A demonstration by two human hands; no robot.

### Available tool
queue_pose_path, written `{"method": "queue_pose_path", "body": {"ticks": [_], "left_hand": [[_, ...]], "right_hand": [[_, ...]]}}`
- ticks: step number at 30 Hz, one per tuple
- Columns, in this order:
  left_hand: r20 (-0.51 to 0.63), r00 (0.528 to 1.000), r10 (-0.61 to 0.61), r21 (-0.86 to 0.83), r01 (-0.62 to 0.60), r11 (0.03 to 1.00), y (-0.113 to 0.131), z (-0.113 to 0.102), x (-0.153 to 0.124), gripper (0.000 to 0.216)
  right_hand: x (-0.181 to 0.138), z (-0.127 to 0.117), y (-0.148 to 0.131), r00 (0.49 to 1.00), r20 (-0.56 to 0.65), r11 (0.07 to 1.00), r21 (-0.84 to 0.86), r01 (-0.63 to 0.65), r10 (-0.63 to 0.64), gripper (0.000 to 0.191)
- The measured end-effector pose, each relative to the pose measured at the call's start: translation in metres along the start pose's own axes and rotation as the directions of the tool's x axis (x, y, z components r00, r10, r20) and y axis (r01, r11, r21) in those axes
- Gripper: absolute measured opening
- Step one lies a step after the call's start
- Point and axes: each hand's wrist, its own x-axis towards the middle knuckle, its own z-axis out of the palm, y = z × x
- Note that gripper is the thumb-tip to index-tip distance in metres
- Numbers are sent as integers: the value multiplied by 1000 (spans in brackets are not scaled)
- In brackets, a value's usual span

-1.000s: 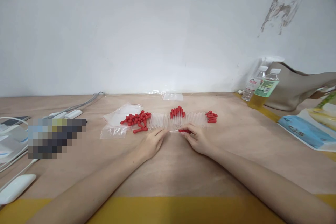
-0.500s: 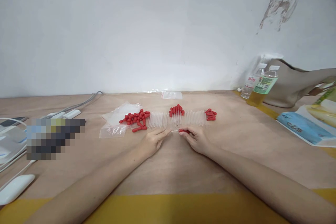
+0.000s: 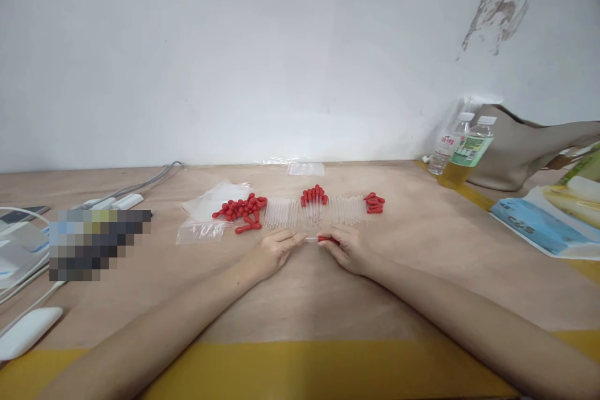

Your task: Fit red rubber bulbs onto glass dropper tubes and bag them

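Note:
Between the fingertips of my left hand [image 3: 272, 253] is a thin clear dropper tube [image 3: 311, 239], lying level. My right hand [image 3: 351, 251] pinches a red rubber bulb [image 3: 325, 239] at the tube's right end; how far the tube sits inside it is hidden. Just beyond my hands is a fan of droppers [image 3: 314, 199] with red bulbs on. Rows of bare clear tubes lie to its left [image 3: 281, 214] and right [image 3: 347, 209]. A heap of loose red bulbs [image 3: 241, 207] is on the left, and a smaller group of bulbs [image 3: 375, 203] on the right.
Clear plastic bags [image 3: 201, 232] lie under and beside the left heap, with another small bag [image 3: 305, 169] by the wall. At right stand two bottles [image 3: 469, 153], a grey bag [image 3: 504, 144] and a blue tissue pack [image 3: 544, 225]. Cables [image 3: 140, 186] and a white mouse [image 3: 30, 332] are at left.
The tube and bulb have come slightly closer to me between my hands. My right hand has shifted a little, with its grip on the bulb kept. The view has moved slightly.

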Motion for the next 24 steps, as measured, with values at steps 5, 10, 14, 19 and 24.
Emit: {"method": "queue_pose_path", "body": {"ticks": [5,10,14,19,24], "left_hand": [[-17,1000,8,13,-7,1000,4,1,1,28],[-19,1000,13,36,-12,999,7,1,3,24],[-22,1000,10,47,-9,999,8,0,4,23],[-6,1000,-3,40,3,999,7,1,4,23],[-9,1000,-18,46,19,999,5,2,3,23]], "right_hand": [[1,0,1,998,61,999,-32,36,-34,16],[2,2,3,995,95,998,-51,40,-35,16],[3,4,3,994,104,999,-26,36,-33,15],[5,5,2,994,103,1000,-8,24,-23,15],[6,6,2,996,92,1000,-14,19,-18,16]]}}
